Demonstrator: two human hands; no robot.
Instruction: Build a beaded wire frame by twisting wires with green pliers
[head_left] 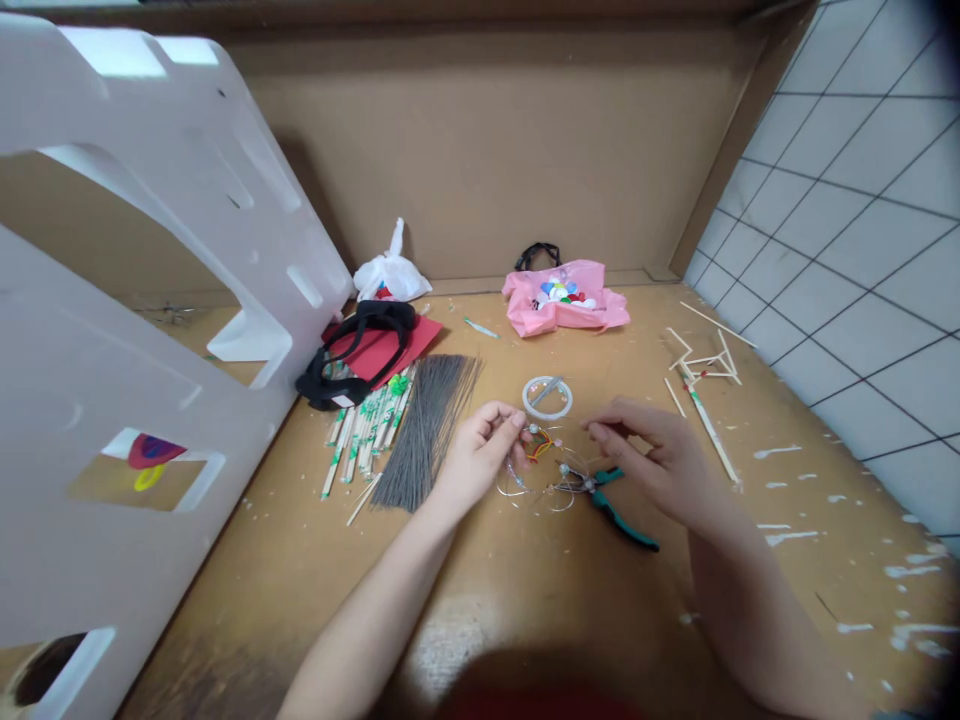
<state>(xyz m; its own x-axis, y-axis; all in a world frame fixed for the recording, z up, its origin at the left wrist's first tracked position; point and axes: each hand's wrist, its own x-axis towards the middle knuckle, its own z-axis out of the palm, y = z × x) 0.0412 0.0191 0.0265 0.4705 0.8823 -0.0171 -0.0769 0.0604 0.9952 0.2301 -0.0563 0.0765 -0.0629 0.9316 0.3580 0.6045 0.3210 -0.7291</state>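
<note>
My left hand [484, 448] is closed in a pinch on a thin beaded wire [517, 478], which loops down over the table with small clear and bluish beads. A red and yellow twisted piece [541, 447] is among the loops. To the right, my right hand [651, 452] has thumb and forefinger pressed together; whatever is between them is too fine to make out. Pliers with teal and black handles [622, 520] lie below it, their jaws by the wire loops. Just beyond both hands sits a round clear dish [547, 397] with small beads and a grey sliver inside.
Left of my hands lie a bundle of grey wires [427, 430], wrapped chopsticks [364, 440], a black strap headset [360, 350] and red paper [412, 345]. Behind are a white bag [391, 275] and a pink bag [566, 300]. A stick frame [705, 370] lies right; a white plastic panel [247, 250] stands left.
</note>
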